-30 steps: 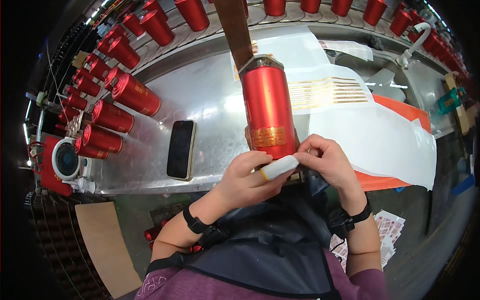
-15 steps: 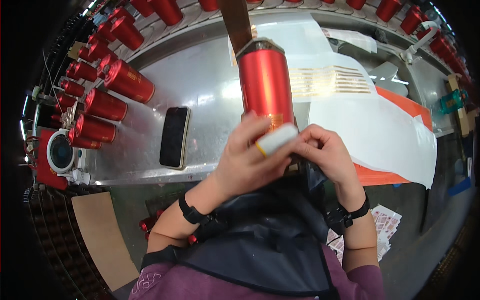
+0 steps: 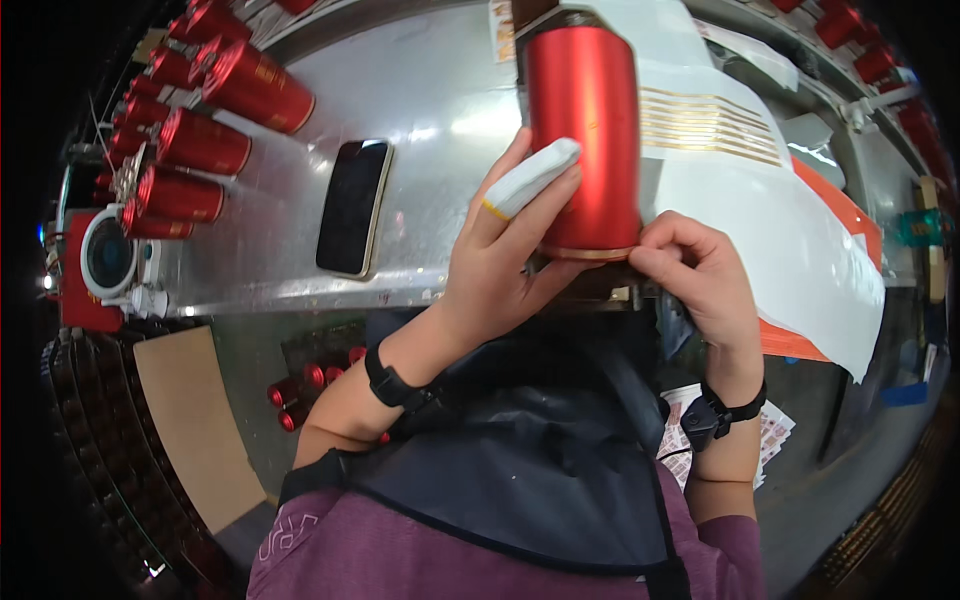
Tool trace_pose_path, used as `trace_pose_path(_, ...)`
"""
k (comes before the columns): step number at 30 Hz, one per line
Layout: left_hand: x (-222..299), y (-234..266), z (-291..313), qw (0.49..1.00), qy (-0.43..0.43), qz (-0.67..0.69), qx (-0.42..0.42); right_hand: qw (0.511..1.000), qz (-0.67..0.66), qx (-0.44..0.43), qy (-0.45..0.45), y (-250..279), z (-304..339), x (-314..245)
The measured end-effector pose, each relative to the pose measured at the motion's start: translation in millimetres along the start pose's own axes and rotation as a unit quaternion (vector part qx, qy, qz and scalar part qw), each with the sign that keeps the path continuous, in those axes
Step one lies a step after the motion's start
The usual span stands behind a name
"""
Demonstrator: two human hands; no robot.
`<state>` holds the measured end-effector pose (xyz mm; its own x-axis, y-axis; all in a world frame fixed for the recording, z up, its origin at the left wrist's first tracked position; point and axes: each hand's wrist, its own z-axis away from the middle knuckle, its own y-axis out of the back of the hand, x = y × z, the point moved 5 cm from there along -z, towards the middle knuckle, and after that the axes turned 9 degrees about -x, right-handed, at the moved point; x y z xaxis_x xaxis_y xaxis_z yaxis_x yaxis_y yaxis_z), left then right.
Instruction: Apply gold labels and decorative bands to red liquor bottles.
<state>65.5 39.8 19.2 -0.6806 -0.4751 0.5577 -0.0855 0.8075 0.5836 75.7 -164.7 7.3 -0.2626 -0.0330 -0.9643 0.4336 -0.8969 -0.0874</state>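
A shiny red metal canister (image 3: 588,140) lies lengthwise before me, its far end against a dark holder (image 3: 535,14). A thin gold band (image 3: 590,254) runs round its near rim. My left hand (image 3: 505,240) rests along the canister's left side with fingers stretched and apart; a white cover with a yellow edge (image 3: 535,178) sits on one finger. Its thumb is partly hidden beneath the near rim. At the right end of that rim, my right hand (image 3: 700,275) pinches thumb and forefinger together; what is between them is too small to make out.
A black phone (image 3: 354,208) lies on the metal table (image 3: 430,200). Red canisters (image 3: 258,88) stand at the left. White sheets (image 3: 760,240), one with gold strips (image 3: 710,125), cover an orange sheet (image 3: 835,210) at right. A small round fan (image 3: 112,252) stands far left.
The canister has turned, so its gold print no longer faces me. My left hand has moved from across its near end to its left side. My right hand still pinches by the rim.
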Motion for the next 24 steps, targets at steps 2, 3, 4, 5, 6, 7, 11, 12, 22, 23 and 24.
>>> trace_pose_path(2, -0.2, 2.2, 1.4, 1.0, 0.003, 0.001, -0.003, 1.0, -0.002, -0.005, -0.007, -0.4, 1.2, 3.2)
trace_pose_path(3, -0.3, 1.4, -0.1, 1.0, -0.006, 0.007, -0.005, 1.0, -0.001, 0.001, -0.007, 2.2, 0.9, 2.8)
trace_pose_path(4, 0.5, 3.3, 1.7, 1.0, -0.006, 0.008, -0.001, 1.0, -0.004, 0.003, -0.018, 1.5, 1.2, 3.0)
trace_pose_path(5, 3.1, 7.7, 5.9, 1.0, -0.004, -0.005, 0.004, 1.0, 0.0, 0.002, -0.018, 0.3, 1.4, 3.4)
trace_pose_path(6, 6.5, 13.0, 9.0, 1.0, -0.005, -0.017, 0.01, 1.0, -0.004, -0.004, -0.009, -1.0, 1.9, 2.7)
trace_pose_path(7, 5.5, 17.9, 14.7, 1.0, -0.006, -0.011, 0.01, 1.0, -0.012, -0.006, -0.005, -0.5, 0.5, 4.1)
trace_pose_path(11, 17.6, 24.3, 32.1, 0.991, -0.092, -0.056, -0.078, 0.999, 0.024, -0.012, -0.02, -0.9, -0.6, 4.2)
trace_pose_path(12, 19.2, 24.6, 32.8, 0.99, -0.096, -0.06, -0.085, 0.999, 0.024, -0.011, -0.022, -0.9, -0.5, 3.7)
trace_pose_path(22, 16.0, 16.9, 23.9, 0.979, -0.177, -0.095, -0.045, 0.999, 0.019, -0.023, -0.023, 1.8, -4.7, 1.9)
trace_pose_path(23, 17.6, 14.2, 23.2, 0.977, -0.187, -0.097, -0.041, 0.999, 0.01, -0.03, -0.021, 1.4, -4.7, 1.6)
trace_pose_path(24, 20.4, 11.4, 23.0, 0.975, -0.197, -0.098, -0.038, 0.999, 0.007, -0.028, -0.022, 1.7, -4.3, 1.2)
